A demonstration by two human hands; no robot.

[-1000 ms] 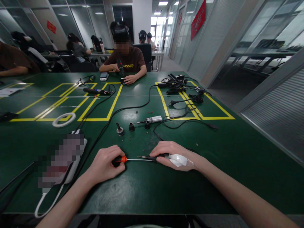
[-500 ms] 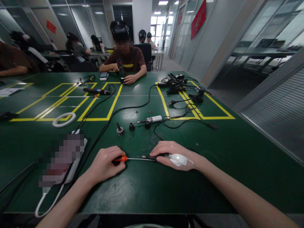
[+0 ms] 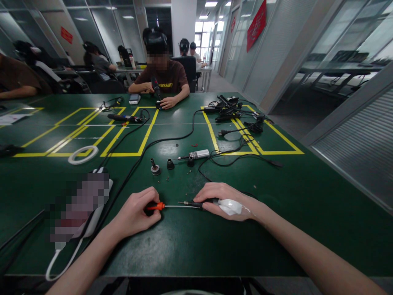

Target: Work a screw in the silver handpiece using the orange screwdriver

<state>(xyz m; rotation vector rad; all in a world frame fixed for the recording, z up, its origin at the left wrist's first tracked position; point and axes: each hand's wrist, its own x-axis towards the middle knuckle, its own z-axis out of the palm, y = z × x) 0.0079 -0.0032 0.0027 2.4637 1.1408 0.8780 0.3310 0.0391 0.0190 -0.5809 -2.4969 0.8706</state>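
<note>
My left hand (image 3: 139, 213) is closed round the orange handle of a screwdriver (image 3: 158, 206). Its thin metal shaft points right, its far end reaching the black tool near my right fingers. My right hand (image 3: 221, 200) is closed on a slim black handle with a narrow metal tip (image 3: 190, 203), pointing left just above the shaft. A white dressing (image 3: 230, 207) covers part of the back of that hand. Most of the black handle is hidden under my palm. Beyond the hands lie a silver cylindrical part with a thin rod (image 3: 199, 154), a metal-based part (image 3: 155, 167) and two black conical pieces (image 3: 170, 164).
Tiny screws (image 3: 167, 178) are scattered before the parts. A white power strip or case (image 3: 97, 213), partly blurred, lies at left beside black cables (image 3: 129, 174). A tape roll (image 3: 82, 155) and a cable heap (image 3: 227, 107) lie farther off. Across the table, a person (image 3: 167, 80) holds a tool.
The fingers of my left hand have shifted slightly on the screwdriver handle. My right hand and the black tool stay where they were.
</note>
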